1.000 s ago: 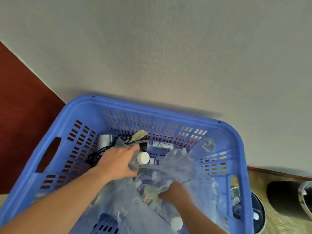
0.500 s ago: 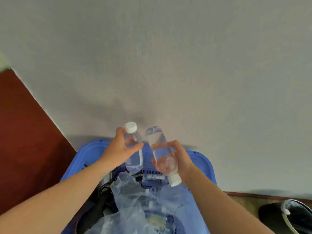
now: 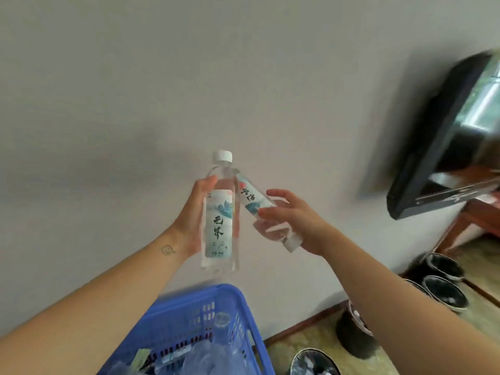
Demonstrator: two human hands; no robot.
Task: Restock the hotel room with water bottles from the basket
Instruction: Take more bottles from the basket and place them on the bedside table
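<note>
- Bottles: upright bottle wrapped in left hand, cap at 12 o'clock.
- Second bottle inverted, pinched loosely by right hand, cap at 5 o'clock; the bottles touch.
- Basket below, at 6 o'clock.
- Risk: the loose pinch may let the inverted bottle slip.

Plain off-white wall, wall-mounted black television at right, brown skirting board, yellowish patterned floor, black bins along wall

Upright clear plastic water bottle left of tilted clear plastic water bottle, touching; both above blue perforated plastic basket; dark round bins right.
</note>
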